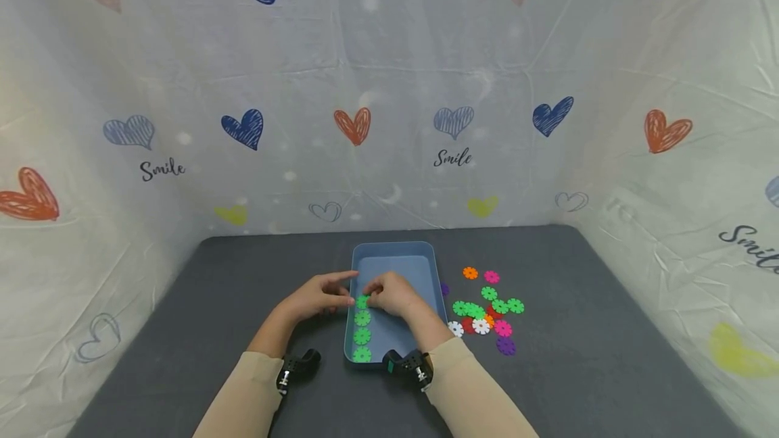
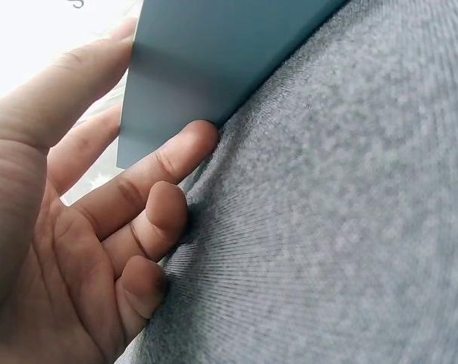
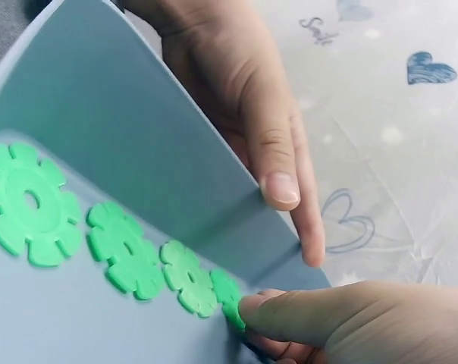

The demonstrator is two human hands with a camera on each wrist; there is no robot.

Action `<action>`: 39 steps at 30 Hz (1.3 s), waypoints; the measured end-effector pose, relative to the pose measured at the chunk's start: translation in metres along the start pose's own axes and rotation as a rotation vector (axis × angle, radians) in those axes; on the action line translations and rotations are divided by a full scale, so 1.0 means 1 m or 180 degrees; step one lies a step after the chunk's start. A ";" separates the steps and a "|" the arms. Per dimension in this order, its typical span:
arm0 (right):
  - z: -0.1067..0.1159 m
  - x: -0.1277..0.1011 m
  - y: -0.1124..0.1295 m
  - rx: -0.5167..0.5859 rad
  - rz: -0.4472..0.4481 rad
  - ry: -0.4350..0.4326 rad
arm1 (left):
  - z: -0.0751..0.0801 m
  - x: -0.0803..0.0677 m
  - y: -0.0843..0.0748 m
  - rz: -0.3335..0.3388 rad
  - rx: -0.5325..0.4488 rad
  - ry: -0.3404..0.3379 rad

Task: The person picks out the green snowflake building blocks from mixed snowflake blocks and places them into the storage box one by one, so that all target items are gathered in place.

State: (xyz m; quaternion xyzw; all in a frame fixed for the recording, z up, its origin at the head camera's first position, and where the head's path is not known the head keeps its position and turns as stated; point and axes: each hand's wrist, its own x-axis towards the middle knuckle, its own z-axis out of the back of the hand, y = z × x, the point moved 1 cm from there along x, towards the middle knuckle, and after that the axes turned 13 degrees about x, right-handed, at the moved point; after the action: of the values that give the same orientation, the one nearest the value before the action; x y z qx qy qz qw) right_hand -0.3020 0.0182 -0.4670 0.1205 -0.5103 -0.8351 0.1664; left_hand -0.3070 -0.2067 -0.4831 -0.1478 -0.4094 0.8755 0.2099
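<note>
A blue tray (image 1: 395,253) lies on the grey cloth. A column of green flower-shaped discs (image 1: 362,336) runs along its left inner wall, seen close up as a row of discs (image 3: 123,250) in the right wrist view. My right hand (image 1: 372,299) pinches the farthest green disc (image 3: 227,297) of that row, its fingertips (image 3: 274,311) covering most of it. My left hand (image 1: 341,293) is at the tray's left wall (image 2: 206,61). Its thumb (image 3: 278,182) lies over the rim and its other fingers (image 2: 168,159) rest loosely against the outside on the cloth.
A loose pile of discs lies right of the tray: green (image 1: 489,306), orange (image 1: 470,273), pink (image 1: 491,277), white (image 1: 481,326), purple (image 1: 506,346). Heart-printed sheeting (image 1: 389,120) walls in the table at the back and both sides.
</note>
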 end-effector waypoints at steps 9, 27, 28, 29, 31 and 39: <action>0.024 -0.020 0.016 0.0473 0.0139 -0.0021 | 0.001 0.000 -0.001 0.0028 0.0045 -0.0018; 0.141 -0.083 -0.036 0.0231 -0.0174 -0.0931 | -0.004 -0.002 0.000 0.0068 0.0142 -0.0121; 0.146 -0.086 -0.042 0.0194 -0.0255 -0.0993 | -0.004 -0.002 0.000 0.0066 0.0129 -0.0124; 0.151 -0.089 -0.046 0.0170 -0.0337 -0.1058 | -0.004 -0.002 0.000 0.0065 0.0123 -0.0129; 0.157 -0.095 -0.055 0.0123 -0.0529 -0.1206 | -0.005 -0.001 0.001 0.0055 0.0108 -0.0137; 0.166 -0.108 -0.072 -0.0038 -0.1304 -0.1482 | -0.003 0.001 0.001 0.0047 0.0150 -0.0161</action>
State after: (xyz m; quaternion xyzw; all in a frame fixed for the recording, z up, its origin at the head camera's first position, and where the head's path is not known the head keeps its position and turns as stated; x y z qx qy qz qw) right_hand -0.2757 0.2271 -0.4533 0.0252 -0.4949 -0.8594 -0.1261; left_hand -0.3065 -0.2049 -0.4863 -0.1237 -0.3928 0.8899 0.1964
